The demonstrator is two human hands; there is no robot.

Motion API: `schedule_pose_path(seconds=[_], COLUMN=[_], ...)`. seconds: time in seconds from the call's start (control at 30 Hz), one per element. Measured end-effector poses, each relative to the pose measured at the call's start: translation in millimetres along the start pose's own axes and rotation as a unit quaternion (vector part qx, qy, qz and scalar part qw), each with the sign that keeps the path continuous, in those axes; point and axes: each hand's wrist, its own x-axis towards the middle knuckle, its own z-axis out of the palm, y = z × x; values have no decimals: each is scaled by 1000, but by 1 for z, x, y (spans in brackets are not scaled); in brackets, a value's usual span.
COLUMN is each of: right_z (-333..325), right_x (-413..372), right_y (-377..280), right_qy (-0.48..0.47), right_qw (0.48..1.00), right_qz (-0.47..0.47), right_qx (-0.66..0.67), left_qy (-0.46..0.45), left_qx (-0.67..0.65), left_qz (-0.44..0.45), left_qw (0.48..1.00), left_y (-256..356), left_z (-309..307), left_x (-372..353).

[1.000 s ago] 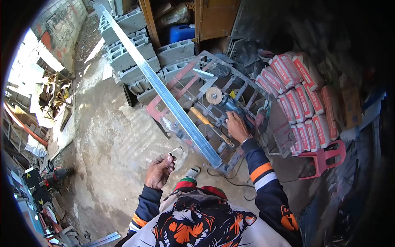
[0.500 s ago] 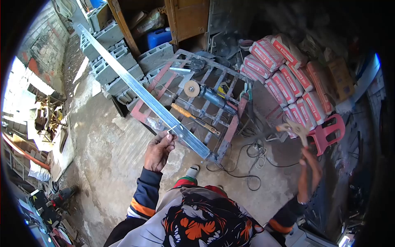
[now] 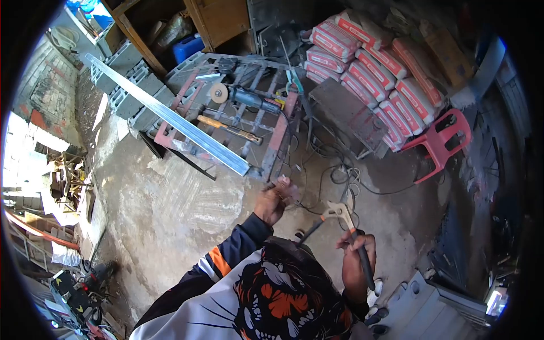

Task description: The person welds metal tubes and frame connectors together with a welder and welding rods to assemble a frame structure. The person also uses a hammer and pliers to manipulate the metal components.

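My right hand (image 3: 358, 260) is closed around one dark handle of a pair of pliers (image 3: 338, 212) with tan jaws and orange-and-black handles. The other handle swings out to the left. My left hand (image 3: 272, 203) is partly blurred, its fingers pinched together around something I cannot make out, just below the near end of a long galvanized metal tube (image 3: 170, 116). That tube lies slantwise across a rusty metal frame (image 3: 276, 139). An angle grinder (image 3: 249, 98) and a tool with an orange handle (image 3: 229, 128) also rest on the frame.
Concrete blocks (image 3: 126, 97) support the tube's far side. Stacked red-and-white bags (image 3: 368, 76) stand at the back right, beside a pink plastic chair (image 3: 441, 141). Cables (image 3: 334, 170) coil on the floor right of the frame. A wooden cabinet (image 3: 224, 22) stands behind.
My left hand has moved right, away from the tube's top face, where it held a thin piece. My right hand has brought the pliers leftward and closer to my body. The view has shifted.
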Motion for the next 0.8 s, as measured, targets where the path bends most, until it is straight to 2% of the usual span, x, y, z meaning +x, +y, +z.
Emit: schedule_pose_path(seconds=[0.03,0.2,0.27,0.33,0.4,0.43,0.5,0.53,0.57,0.6,0.63,0.67,0.7,0.73,0.8], right_z=[-3,-26,-32,-51,-68,-77,-92,-93,-92,-91,-87,-76,-61,-54,-62], right_x=[3,-5,-9,-12,-8,-4,1,-3,-13,-22,-25,-29,-33,-33,-21], right_y=[0,17,18,16,0,1,4,4,4,3,7,10,13,17,49], right_qy=[9,-33,-126,-265,-375,-379,-557,-561,-494,-399,-366,-372,-313,-226,-247], right_qw=[997,997,983,964,926,924,818,815,865,864,898,896,945,916,894], right_qz=[4,-1,38,-4,5,5,-59,-61,68,198,172,170,57,-67,-79], right_qx=[74,74,129,-11,-48,-45,-130,-129,56,236,176,175,-79,-324,-364], left_qy=[7,8,-6,22,3,19,42,43,26,10,39,39,55,69,70], left_qx=[20,92,64,49,55,76,110,109,95,82,105,103,76,49,50], left_qz=[-29,-88,-65,-80,-74,-76,-68,-63,-15,32,76,83,103,124,151], left_qw=[999,992,996,995,996,994,991,991,995,996,991,990,990,989,985], left_y=[-25,-72,-91,-104,-104,-102,-100,-99,-98,-96,-92,-88,-84,-80,-72], left_z=[6,45,47,45,50,54,63,67,70,74,84,93,102,110,122], left_x=[-7,-41,-50,-61,-76,-81,-91,-92,-92,-94,-96,-96,-96,-97,-100])
